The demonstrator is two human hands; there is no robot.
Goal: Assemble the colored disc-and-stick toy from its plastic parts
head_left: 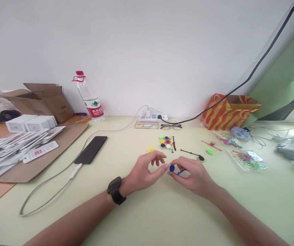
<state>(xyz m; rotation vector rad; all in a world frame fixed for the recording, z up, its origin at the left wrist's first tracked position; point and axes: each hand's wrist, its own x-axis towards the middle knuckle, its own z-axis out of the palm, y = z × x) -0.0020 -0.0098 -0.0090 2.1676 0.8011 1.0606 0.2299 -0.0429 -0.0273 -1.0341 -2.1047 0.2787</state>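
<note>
My right hand (pixel 191 172) pinches a small blue plastic disc (pixel 172 168) between thumb and fingertips. A thin blue plastic stick (pixel 181 172) shows within the same hand; whether it joins the disc I cannot tell. Close on the left, my left hand (pixel 148 171) has thumb and fingers apart, and its thumb tip is at or just beside the disc. Behind the hands lie several small coloured discs (pixel 162 141) in rows, with thin coloured sticks (pixel 173 143) alongside. A yellow piece (pixel 150 150) is partly hidden by my left hand. A black stick with a round end (pixel 201 158) lies beyond my right hand.
Farther right are a green disc (pixel 210 151), plastic packets (pixel 248 159) and a striped bag (pixel 229 111). Glasses (pixel 171 126) and a power strip (pixel 152 118) sit by the wall. To the left are a phone (pixel 90 150) on its cable, a bottle (pixel 93 102) and a carton (pixel 44 102).
</note>
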